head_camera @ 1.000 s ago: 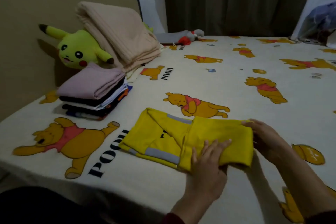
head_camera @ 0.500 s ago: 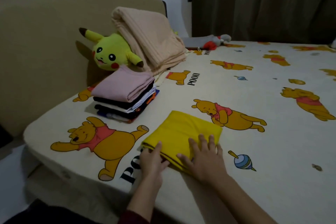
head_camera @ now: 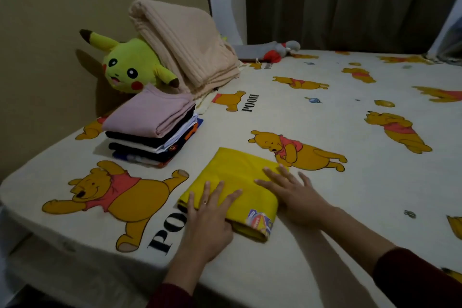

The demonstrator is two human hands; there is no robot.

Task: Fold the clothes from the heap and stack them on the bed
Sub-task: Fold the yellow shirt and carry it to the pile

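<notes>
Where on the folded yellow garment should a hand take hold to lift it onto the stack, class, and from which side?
Probably the two short sides of the folded yellow garment, a hand slid under each. It lies flat in soft layers, with loose edges at its near end, so scooping from both sides should keep the fold together. The left hand and right hand already rest there.

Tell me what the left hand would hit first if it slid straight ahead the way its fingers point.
Left hand points up-right across the yellow garment; beyond its edge likely bare sheet, depth unclear.
</notes>
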